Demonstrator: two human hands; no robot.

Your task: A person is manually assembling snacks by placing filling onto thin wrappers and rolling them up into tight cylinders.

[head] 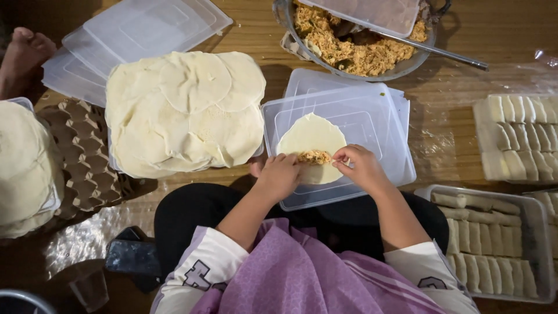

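Observation:
A round pale wrapper (311,136) lies flat on an upturned clear plastic lid (372,125) in front of me. A strip of orange shredded filling (314,157) sits on the wrapper's near edge. My left hand (278,174) and my right hand (360,166) rest on either side of the filling, fingertips touching it and the wrapper's near edge. Both hands are pinched on the filling and wrapper.
A tall stack of wrappers (183,113) sits to the left, with another stack (23,166) at the far left on an egg carton (87,168). A metal bowl of filling (357,49) with a spoon stands beyond. Trays of finished rolls (494,238) lie right. A bare foot (23,55) shows top left.

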